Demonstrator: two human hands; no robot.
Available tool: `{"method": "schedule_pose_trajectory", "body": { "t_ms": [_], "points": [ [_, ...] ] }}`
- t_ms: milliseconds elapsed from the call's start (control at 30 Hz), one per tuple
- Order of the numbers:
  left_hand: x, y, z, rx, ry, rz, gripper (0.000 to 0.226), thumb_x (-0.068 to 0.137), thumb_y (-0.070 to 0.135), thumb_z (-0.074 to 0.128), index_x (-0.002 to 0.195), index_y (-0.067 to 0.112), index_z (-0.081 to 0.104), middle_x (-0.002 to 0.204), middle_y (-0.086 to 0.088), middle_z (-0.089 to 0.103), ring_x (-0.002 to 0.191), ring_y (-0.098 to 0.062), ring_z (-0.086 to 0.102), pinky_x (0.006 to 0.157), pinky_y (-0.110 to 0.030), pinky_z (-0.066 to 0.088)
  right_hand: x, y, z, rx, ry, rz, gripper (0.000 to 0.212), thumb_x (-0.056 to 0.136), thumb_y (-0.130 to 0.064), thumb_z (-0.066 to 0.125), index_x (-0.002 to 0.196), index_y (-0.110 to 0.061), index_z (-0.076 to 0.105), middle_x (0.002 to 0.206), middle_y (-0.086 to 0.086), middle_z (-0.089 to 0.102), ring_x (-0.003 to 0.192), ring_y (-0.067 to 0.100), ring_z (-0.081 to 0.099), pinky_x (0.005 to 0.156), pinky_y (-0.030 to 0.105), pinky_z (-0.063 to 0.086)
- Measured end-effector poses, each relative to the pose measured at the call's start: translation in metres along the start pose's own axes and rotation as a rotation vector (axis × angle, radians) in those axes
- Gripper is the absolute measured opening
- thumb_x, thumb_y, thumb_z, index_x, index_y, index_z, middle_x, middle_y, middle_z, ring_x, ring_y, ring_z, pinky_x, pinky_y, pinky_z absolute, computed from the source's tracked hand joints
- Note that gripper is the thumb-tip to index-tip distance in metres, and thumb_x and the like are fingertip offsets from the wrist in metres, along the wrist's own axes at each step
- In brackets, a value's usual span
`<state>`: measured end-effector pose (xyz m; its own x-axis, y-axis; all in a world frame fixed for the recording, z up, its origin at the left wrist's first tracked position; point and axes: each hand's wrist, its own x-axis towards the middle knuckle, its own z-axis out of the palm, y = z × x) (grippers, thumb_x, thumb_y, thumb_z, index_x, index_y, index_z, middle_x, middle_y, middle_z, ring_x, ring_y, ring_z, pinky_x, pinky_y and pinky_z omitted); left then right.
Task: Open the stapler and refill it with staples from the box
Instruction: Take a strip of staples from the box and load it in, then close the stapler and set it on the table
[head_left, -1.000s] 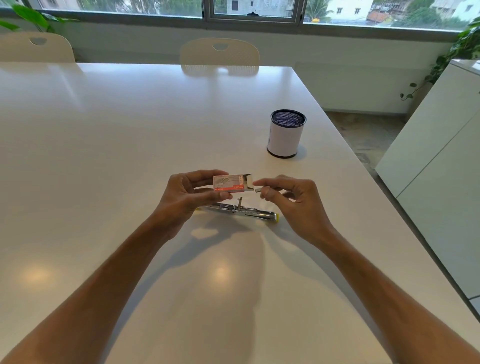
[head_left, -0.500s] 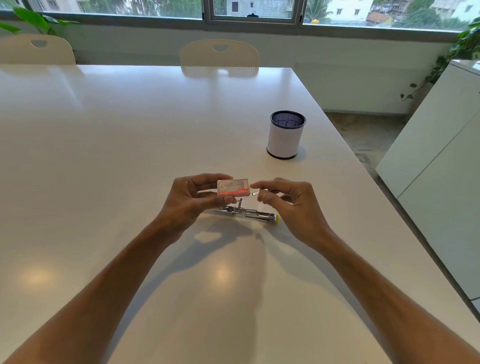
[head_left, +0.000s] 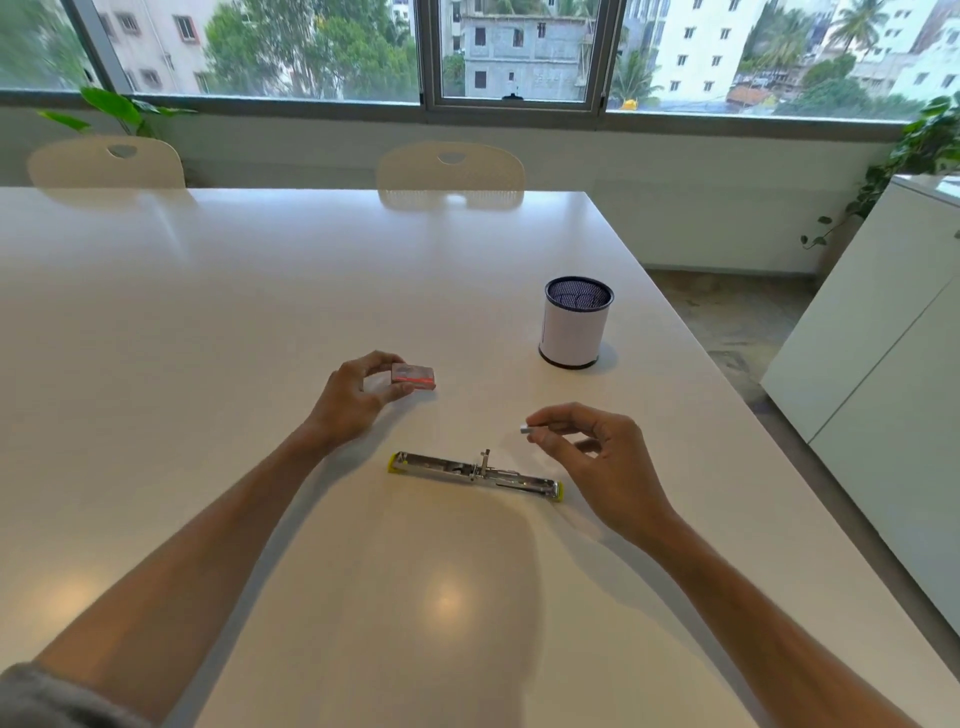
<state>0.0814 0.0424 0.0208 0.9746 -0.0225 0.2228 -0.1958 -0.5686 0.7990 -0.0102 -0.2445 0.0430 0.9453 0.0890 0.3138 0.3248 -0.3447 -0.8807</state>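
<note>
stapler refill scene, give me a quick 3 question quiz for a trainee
1. True or false: the stapler lies opened out flat on the table.
2. Which hand holds the staple box? A) left B) right C) neither
3. Fill in: the right hand pinches a small strip of ____ above the table.

Key:
1. True. It lies spread open between the two hands, touched by neither.
2. A. The left hand has its grip on the box, low over the table beyond the stapler.
3. staples. The strip's end shows at the fingertips, not yet in the stapler.
</note>
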Motion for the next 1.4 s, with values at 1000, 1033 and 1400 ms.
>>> {"method": "schedule_pose_trajectory", "body": {
  "t_ms": [1000,1033,1400],
  "points": [
    [-0.019,0.005,0.017,0.307,0.085,0.169,0.058,0.078,0.037,0.053,0.132,0.015,0.056,0.142,-0.006,0.055,0.140,-0.021,0.042,0.121,-0.046,0.007,-0.003,0.021,0.018,-0.110,-0.119,0.007,0.010,0.084,-0.019,0.077,0.092,-0.025,0.079,0.096,-0.012,0.072,0.092,0.000,0.064,0.078,0.007,0.041],
    [-0.029,0.009,0.018,0.303,0.069,0.215,0.057,0.078,0.039,0.051,0.130,0.015,0.058,0.140,-0.005,0.056,0.138,-0.020,0.043,0.121,-0.046,0.008,-0.004,0.021,0.019,-0.120,-0.114,0.005,0.010,0.084,-0.019,0.077,0.092,-0.025,0.079,0.095,-0.011,0.072,0.091,-0.001,0.063,0.077,0.005,0.040],
    [-0.079,0.038,0.046,0.289,-0.106,0.377,0.040,0.077,0.052,0.071,0.105,0.024,0.075,0.108,0.008,0.073,0.107,-0.009,0.059,0.095,-0.036,0.030,-0.007,0.022,0.023,-0.162,-0.159,0.023,0.013,0.083,-0.027,0.079,0.095,-0.023,0.079,0.096,-0.010,0.073,0.091,0.003,0.066,0.076,0.011,0.049]
  ]
}}
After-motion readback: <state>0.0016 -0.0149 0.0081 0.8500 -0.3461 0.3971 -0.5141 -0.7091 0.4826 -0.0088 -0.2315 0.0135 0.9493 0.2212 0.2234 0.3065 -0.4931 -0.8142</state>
